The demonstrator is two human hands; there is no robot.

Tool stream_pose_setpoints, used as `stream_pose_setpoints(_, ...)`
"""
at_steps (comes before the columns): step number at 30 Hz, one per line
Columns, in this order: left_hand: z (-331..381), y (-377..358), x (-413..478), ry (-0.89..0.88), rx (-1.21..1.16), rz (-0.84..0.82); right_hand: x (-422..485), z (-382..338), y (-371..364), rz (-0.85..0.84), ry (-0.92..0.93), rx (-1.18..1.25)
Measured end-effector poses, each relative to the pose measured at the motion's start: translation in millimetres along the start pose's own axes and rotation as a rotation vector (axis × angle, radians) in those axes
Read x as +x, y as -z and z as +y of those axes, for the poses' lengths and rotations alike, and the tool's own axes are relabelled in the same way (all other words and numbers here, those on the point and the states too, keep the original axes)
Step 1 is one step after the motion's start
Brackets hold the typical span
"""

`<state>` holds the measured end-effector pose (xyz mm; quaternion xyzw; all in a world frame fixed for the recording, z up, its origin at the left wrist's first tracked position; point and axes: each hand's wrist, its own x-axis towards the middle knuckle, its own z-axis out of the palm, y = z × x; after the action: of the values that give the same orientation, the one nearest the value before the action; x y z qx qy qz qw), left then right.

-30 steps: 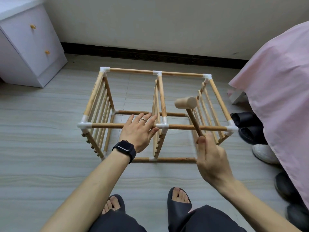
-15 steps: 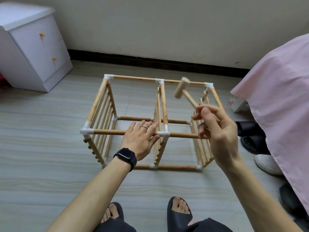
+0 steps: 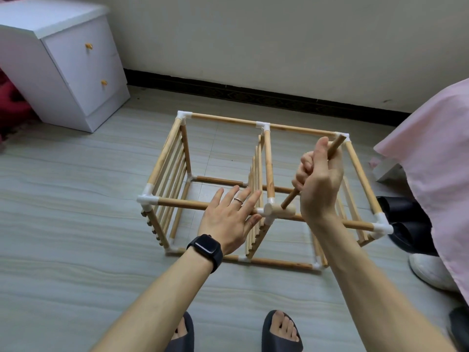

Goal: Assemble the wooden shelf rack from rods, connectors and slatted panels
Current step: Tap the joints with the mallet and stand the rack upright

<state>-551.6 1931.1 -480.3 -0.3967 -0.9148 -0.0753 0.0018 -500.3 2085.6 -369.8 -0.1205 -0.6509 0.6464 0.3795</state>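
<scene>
The wooden shelf rack (image 3: 223, 119) lies on its side on the floor, built of rods, white connectors and three slatted panels. My left hand (image 3: 232, 219) rests flat and open on the near top rod, just left of the middle white connector (image 3: 269, 214). My right hand (image 3: 317, 185) grips the handle of a small wooden mallet (image 3: 285, 210). The mallet head points down and touches that middle connector from the right. The handle end sticks up past my thumb.
A white two-drawer cabinet (image 3: 76, 72) stands at the back left. A pink bedcover (image 3: 436, 168) hangs at the right, with dark slippers (image 3: 403, 212) and a white shoe (image 3: 431, 273) beneath it. My feet in dark sandals (image 3: 281, 334) are close in front.
My right hand has flipped the mallet over and swung it down: the head was raised toward the far rod, and it now rests against the middle connector. The left hand has stayed put.
</scene>
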Motion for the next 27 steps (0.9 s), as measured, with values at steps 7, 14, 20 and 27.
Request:
stream_pose_setpoints(7,-1,-4,2,-0.003,0.008,0.012,-6,7,-19,-0.032,0.011,0.103)
stream_pose_setpoints(14,-2,-5,2,-0.008,0.013,0.009,-2,1,-25,-0.094,0.139,0.147)
stream_pose_setpoints(20,-1,-4,2,-0.008,0.034,0.023,4,0,-23,-0.048,0.161,0.193)
stream_pose_setpoints(27,-1,-6,2,-0.01,0.051,-0.003,-5,4,-26,-0.106,0.115,0.225)
